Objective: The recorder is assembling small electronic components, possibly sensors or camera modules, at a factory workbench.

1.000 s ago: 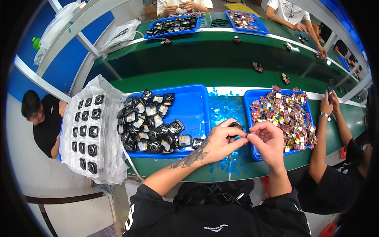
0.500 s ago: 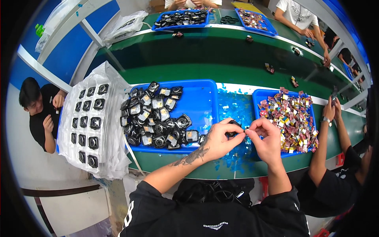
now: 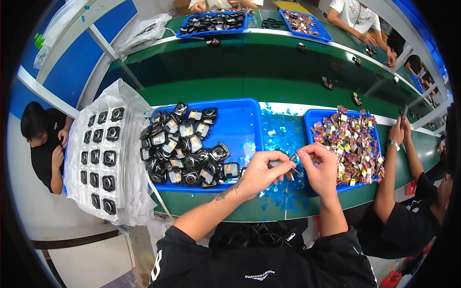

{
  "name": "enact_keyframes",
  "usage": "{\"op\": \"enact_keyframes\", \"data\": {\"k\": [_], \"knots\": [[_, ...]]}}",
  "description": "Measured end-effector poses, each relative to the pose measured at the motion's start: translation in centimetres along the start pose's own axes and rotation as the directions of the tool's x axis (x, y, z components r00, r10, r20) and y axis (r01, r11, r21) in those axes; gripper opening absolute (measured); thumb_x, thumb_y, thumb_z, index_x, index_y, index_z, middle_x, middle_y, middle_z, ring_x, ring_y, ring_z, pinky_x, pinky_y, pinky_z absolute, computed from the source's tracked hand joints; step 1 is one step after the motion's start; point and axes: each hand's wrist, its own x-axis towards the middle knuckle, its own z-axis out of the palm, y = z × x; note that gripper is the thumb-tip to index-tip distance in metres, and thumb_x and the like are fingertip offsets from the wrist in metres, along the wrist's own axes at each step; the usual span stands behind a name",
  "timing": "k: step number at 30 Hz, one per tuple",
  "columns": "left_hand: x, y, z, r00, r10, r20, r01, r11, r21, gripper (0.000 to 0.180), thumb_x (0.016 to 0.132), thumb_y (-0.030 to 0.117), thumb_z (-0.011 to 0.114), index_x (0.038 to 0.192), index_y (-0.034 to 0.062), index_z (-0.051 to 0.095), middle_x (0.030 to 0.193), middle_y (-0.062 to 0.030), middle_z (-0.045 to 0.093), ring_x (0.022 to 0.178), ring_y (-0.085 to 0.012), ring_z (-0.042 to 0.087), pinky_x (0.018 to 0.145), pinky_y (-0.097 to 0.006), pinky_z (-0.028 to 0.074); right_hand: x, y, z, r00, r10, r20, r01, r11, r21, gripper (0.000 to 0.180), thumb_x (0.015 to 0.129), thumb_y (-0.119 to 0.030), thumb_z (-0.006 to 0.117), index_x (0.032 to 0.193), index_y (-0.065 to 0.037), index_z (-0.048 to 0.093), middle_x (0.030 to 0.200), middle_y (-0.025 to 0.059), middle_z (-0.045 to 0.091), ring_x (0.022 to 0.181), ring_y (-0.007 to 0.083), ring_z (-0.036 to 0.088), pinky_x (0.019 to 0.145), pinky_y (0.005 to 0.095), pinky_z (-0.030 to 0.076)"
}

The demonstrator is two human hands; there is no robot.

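Note:
My left hand [image 3: 263, 174] is closed around a small dark watch-like casing [image 3: 275, 163], mostly covered by my fingers. A small gold-brown piece [image 3: 290, 176] shows just below those fingertips. Close by on the right, my right hand [image 3: 321, 168] has thumb and forefinger pinched; whatever is between them is too small to make out. Left of my hands stands a blue tray [image 3: 235, 120] with a heap of black square watch-like casings [image 3: 191, 163]. On the right, another blue tray [image 3: 312, 115] is heaped with small circuit boards [image 3: 353, 149] in pink, white and yellow.
Blue film scraps [image 3: 276, 192] litter the green table between the trays. White plastic trays [image 3: 127, 158] of black casings are stacked at the left. Beyond runs a green belt [image 3: 269, 72] with scattered parts. Co-workers sit left, right and across; the right one's forearms [image 3: 390, 168] reach close.
My left hand has turned, tilting the casing, and the gold-brown piece now shows under it. My fingertips have moved slightly apart. The co-worker on the left has brought their hands together.

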Motion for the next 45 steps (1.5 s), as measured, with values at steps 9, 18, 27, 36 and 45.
{"op": "enact_keyframes", "data": {"k": [9, 18, 27, 36, 45], "knots": [[0.0, -0.7, -0.2, 0.995, 0.049, -0.084, -0.053, 0.997, -0.049, 0.015, 0.093, 0.012, 0.062, 0.096, -0.0012, 0.069, 0.077, -0.0023, 0.064, 0.064, -0.0058, 0.057, 0.052, -0.020, 0.043, 0.4, -1.1, -0.3, 0.995, 0.102, 0.022, -0.103, 0.995, 0.007, 0.032, 0.079, 0.001, 0.072, 0.108, -0.005, 0.062, 0.070, -0.0017, 0.050, 0.059, 0.0024, 0.044, 0.051, 0.0180, 0.034], [0.0, -0.8, -0.5, 0.990, 0.085, -0.113, -0.088, 0.996, -0.022, 0.015, 0.093, 0.011, 0.062, 0.097, -0.0011, 0.069, 0.076, -0.0022, 0.063, 0.064, -0.0055, 0.057, 0.053, -0.020, 0.044, 1.4, -1.5, -1.6, 0.998, 0.014, 0.063, 0.007, 0.945, -0.328, 0.028, 0.077, 0.006, 0.068, 0.103, -0.002, 0.064, 0.096, 0.0116, 0.057, 0.080, 0.0180, 0.058, 0.068, 0.0272, 0.049], [-0.2, -0.8, -0.2, 0.998, 0.001, 0.061, 0.002, 0.998, -0.063, 0.016, 0.092, 0.014, 0.063, 0.096, -0.0010, 0.068, 0.079, -0.0022, 0.065, 0.065, -0.0062, 0.058, 0.055, -0.021, 0.045, 0.4, -0.7, -0.1, 0.965, -0.055, 0.255, -0.031, 0.946, 0.323, 0.017, 0.085, 0.004, 0.063, 0.101, 0.003, 0.068, 0.098, 0.0099, 0.062, 0.088, 0.0155, 0.062, 0.077, 0.0258, 0.053], [-0.1, -1.3, -0.5, 0.992, 0.106, -0.063, -0.110, 0.992, -0.060, 0.016, 0.093, 0.012, 0.061, 0.097, -0.0017, 0.068, 0.083, -0.0032, 0.065, 0.066, -0.0063, 0.058, 0.056, -0.020, 0.045, 1.1, -1.8, -0.1, 0.999, 0.022, -0.034, -0.025, 0.995, -0.101, 0.040, 0.081, 0.004, 0.065, 0.120, -0.002, 0.058, 0.089, 0.0078, 0.059, 0.076, 0.0146, 0.059, 0.068, 0.0256, 0.050], [0.0, -1.4, -0.6, 0.987, 0.114, -0.113, -0.117, 0.993, -0.020, 0.016, 0.092, 0.014, 0.064, 0.097, -0.0004, 0.068, 0.085, -0.0029, 0.065, 0.067, -0.0049, 0.056, 0.057, -0.020, 0.044, 0.8, 0.6, -0.8, 0.992, -0.069, 0.106, 0.101, 0.937, -0.333, 0.017, 0.082, 0.001, 0.067, 0.099, -0.001, 0.066, 0.086, 0.0114, 0.060, 0.070, 0.0189, 0.060, 0.061, 0.0291, 0.050]]}}
